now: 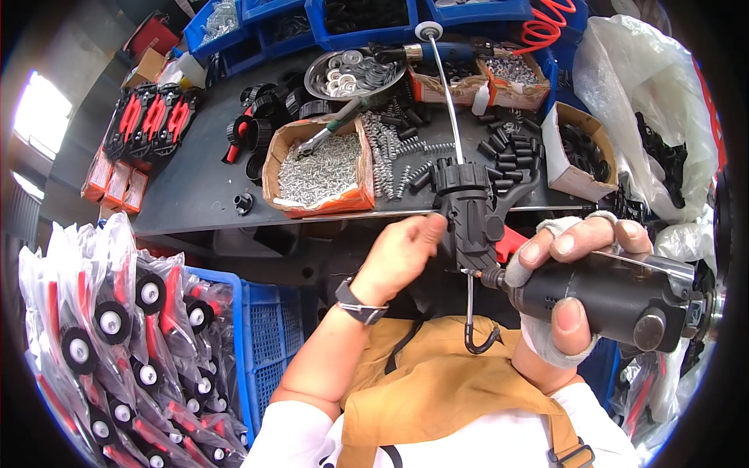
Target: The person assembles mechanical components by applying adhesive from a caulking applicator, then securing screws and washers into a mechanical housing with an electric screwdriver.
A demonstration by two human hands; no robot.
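A black caulking gun (470,218) stands roughly upright at the table's near edge. Its metal rod (452,109) runs through the body, with a pale disc at the far end and a hook at the near end. Part of a red trigger (509,243) shows beside the body. My left hand (404,253) is closed against the gun's left side, its fingertips partly hidden. In a grey fingerless glove, my right hand (573,273) grips a black cylindrical power screwdriver (601,300). The driver lies sideways, its tip meeting the gun's lower right side.
Behind the gun are a box of small screws (324,171), springs (384,152), black sleeves (511,156) and a metal bowl of washers (355,74). Blue bins (367,15) line the back. Bagged red-and-black parts (133,335) fill the lower left beside a blue crate (269,335).
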